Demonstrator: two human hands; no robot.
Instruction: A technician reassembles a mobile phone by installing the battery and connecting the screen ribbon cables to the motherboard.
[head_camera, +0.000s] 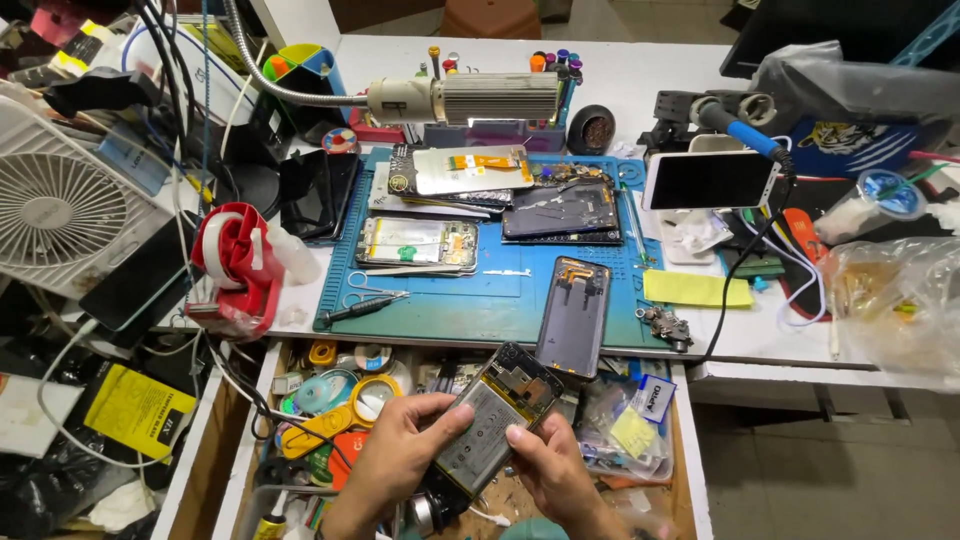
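We hold the opened phone (497, 420) in both hands above the open drawer (655, 478), at the near edge of the scene. Its back cover is off, so the battery and circuit board face up. Its long axis runs on a diagonal, from near left to far right, with the camera end pointing far right toward the tabletop (790, 340).

The left hand (395, 455) closes on the phone's left long edge, thumb laid across the battery. The right hand (550, 465) closes on the near right edge, thumb resting on the battery face. Both hands touch the phone; neither is nearer than the other.

Just beyond the phone's far end, a second phone shell (572, 315) lies on the blue work mat (480, 310), overhanging its near edge. More dismantled phones lie farther back on the mat, and tweezers (375, 295) lie at the mat's near left. Tape rolls (345, 395) crowd the drawer to the left of the hands, small plastic bags (625, 435) to the right.
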